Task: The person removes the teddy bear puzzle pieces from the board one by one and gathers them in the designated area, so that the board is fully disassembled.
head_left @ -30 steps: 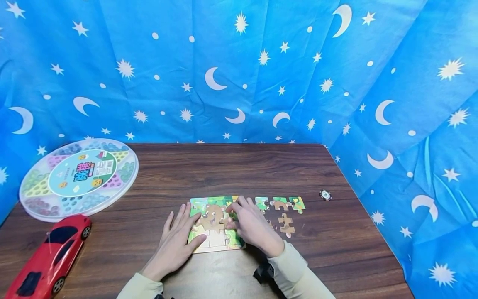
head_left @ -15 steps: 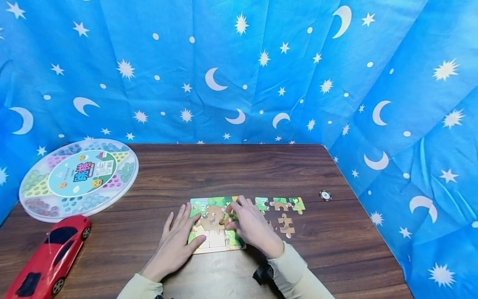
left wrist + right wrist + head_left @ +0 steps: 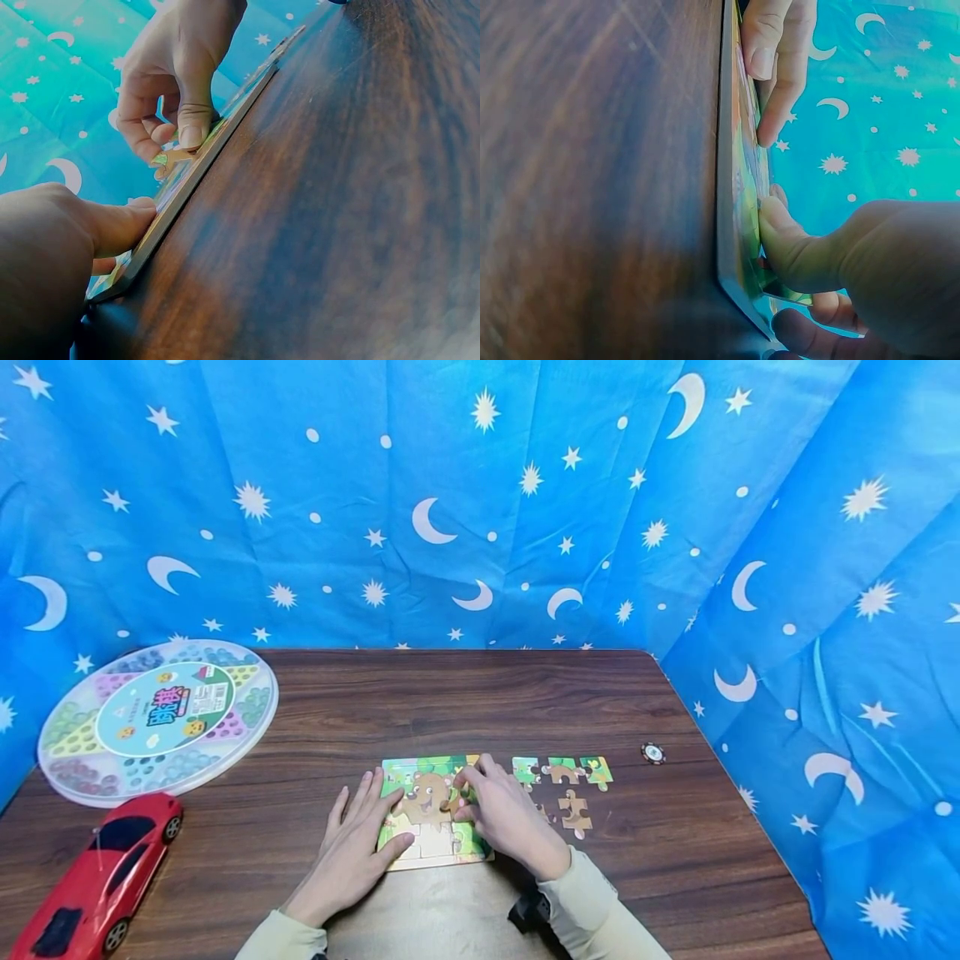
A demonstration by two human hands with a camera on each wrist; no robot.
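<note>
A jigsaw puzzle board (image 3: 438, 858) with a cartoon bear picture lies at the middle of the table. My left hand (image 3: 356, 839) rests on its left side, fingers spread, thumb and fingertips on the surface. Over the board's right part, my right hand (image 3: 510, 814) pinches a puzzle piece between thumb and fingers. In the left wrist view this brown and green puzzle piece (image 3: 174, 157) shows tilted against the board's surface. From the head view the right hand covers much of the board's right side.
Several loose puzzle pieces (image 3: 576, 810) lie right of the board. Farther right is a round black-and-white chip (image 3: 653, 753). A round marble-game case (image 3: 157, 718) and a red toy car (image 3: 105, 877) stand at the left. A blue star-patterned cloth (image 3: 480, 527) hangs behind the table.
The puzzle piece under my right fingertips has turned slightly, showing more brown than before. Both hands stay at nearly the same place on the board.
</note>
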